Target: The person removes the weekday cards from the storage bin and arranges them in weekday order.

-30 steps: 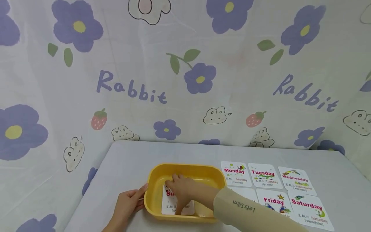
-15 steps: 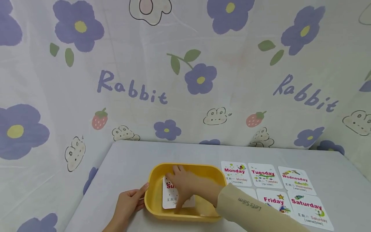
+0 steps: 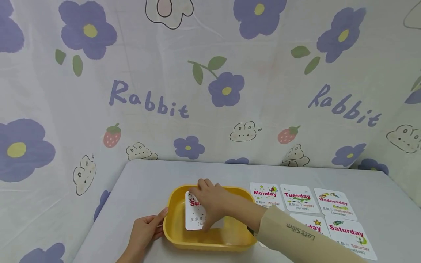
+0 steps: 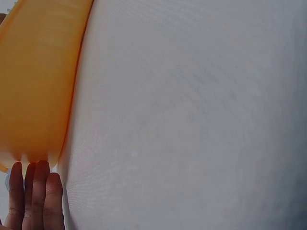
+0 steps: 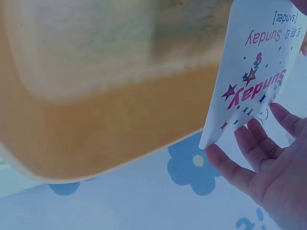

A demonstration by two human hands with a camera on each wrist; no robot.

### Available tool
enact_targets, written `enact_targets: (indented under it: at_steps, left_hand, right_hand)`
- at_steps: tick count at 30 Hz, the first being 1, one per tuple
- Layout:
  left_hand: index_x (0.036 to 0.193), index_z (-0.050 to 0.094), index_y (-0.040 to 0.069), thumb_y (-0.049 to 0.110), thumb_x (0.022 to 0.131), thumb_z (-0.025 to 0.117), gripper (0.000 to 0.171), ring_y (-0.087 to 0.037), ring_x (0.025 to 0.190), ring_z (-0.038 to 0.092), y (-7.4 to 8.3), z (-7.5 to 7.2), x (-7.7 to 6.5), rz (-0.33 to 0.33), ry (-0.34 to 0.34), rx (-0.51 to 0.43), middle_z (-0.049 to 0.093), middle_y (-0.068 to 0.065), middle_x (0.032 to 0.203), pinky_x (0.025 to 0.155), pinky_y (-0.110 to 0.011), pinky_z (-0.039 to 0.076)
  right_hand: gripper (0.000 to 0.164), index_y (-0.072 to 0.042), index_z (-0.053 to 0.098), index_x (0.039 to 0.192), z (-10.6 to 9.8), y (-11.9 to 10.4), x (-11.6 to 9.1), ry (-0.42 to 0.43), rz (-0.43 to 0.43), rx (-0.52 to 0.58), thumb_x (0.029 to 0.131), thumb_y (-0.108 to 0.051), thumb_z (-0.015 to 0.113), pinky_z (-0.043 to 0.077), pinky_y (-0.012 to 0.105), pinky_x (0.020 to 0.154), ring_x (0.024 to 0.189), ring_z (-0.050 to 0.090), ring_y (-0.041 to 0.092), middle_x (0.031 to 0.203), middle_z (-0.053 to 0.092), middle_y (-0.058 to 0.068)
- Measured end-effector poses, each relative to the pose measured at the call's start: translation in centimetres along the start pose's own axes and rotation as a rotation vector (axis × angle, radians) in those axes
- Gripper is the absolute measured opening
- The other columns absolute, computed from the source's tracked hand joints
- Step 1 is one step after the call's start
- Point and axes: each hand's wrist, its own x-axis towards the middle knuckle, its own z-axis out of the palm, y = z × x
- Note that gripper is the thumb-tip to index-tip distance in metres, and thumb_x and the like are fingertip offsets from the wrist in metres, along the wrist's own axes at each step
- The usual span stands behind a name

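My right hand holds a white Sunday card over the yellow plastic basin. Fingertips grip one edge of the card and the thumb its opposite edge; the hand covers much of the print in the head view. In the right wrist view the Sunday card stands tilted, with red lettering and small stars. My left hand is at the basin's left end, thumb tip at the rim. In the left wrist view its straight fingers touch the basin's outer wall.
Right of the basin, weekday cards lie in two rows: Monday, Tuesday, Wednesday at the back, Friday and Saturday in front. My right sleeve hides part of the front row. A flower-printed cloth hangs behind the white table.
My right hand has lifted the Sunday card from the basin floor, moving it up and toward the basin's far side. The left hand has stayed at the basin's end.
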Motion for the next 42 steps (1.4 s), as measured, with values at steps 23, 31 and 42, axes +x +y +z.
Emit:
enact_targets:
  at_steps: [23, 31, 42]
  left_hand:
    - [0.098, 0.065, -0.008, 0.058, 0.067, 0.073, 0.074, -0.010, 0.063, 0.067, -0.1, 0.2, 0.1, -0.001, 0.008, 0.002, 0.070, -0.006, 0.073, 0.060, -0.025, 0.056]
    - [0.101, 0.063, -0.009, 0.058, 0.066, 0.073, 0.077, -0.010, 0.064, 0.067, -0.2, 0.1, 0.1, -0.009, 0.003, -0.004, 0.070, -0.005, 0.074, 0.061, -0.025, 0.057]
    - [0.103, 0.063, -0.010, 0.060, 0.065, 0.073, 0.080, -0.010, 0.063, 0.066, -0.2, -0.1, 0.2, -0.018, 0.005, 0.014, 0.070, -0.005, 0.073, 0.061, -0.026, 0.057]
  right_hand:
    - [0.099, -0.018, 0.042, 0.133, 0.5, 4.8, -9.3, 0.016, 0.072, 0.192, 0.051, -0.052, 0.084, 0.045, 0.042, 0.096, 0.107, 0.040, 0.019, 0.125, 0.043, 0.005]
    - [0.099, -0.016, 0.042, 0.133, 0.8, 6.1, -12.5, 0.068, 0.107, 0.213, 0.050, -0.048, 0.085, 0.044, 0.044, 0.096, 0.109, 0.041, 0.020, 0.125, 0.043, 0.005]
    - [0.100, -0.018, 0.044, 0.132, 2.3, 7.8, -16.7, 0.037, 0.219, 0.279, 0.047, -0.049, 0.085, 0.043, 0.055, 0.094, 0.104, 0.043, 0.021, 0.122, 0.043, 0.004]
